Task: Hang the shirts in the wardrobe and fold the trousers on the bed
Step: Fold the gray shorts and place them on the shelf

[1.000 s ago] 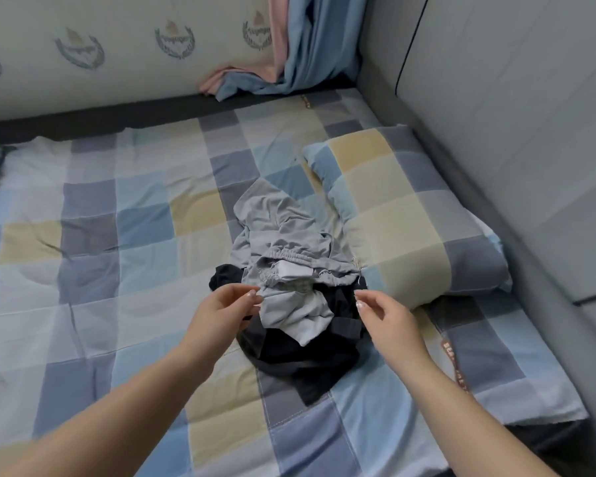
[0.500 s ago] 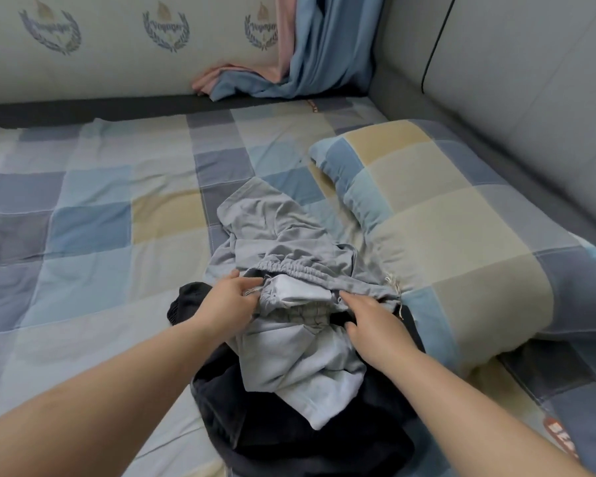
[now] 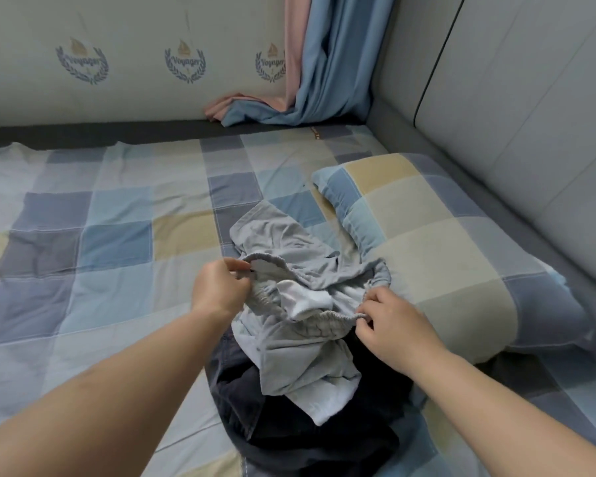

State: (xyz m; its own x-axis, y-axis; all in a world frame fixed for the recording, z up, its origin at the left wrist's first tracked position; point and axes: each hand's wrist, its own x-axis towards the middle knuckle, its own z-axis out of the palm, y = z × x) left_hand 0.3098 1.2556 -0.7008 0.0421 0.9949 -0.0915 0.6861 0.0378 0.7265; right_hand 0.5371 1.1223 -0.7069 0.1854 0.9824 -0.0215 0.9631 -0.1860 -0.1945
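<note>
Grey trousers [image 3: 289, 256] crumpled on bed [image 3: 117, 235], toward headboard-side edge, partly atop dark garment [image 3: 289, 425], just beside checked pillow [image 3: 444, 253]. Left hand [image 3: 221, 287] pinches elastic waistband at one end; right hand [image 3: 393, 321] pinches waistband at other end. Waistband stretched between hands.

We were in a home bedroom: checked bed sheet [image 3: 117, 235], matching pillow [image 3: 437, 249], curtains [image 3: 324, 63] at the far wall.
</note>
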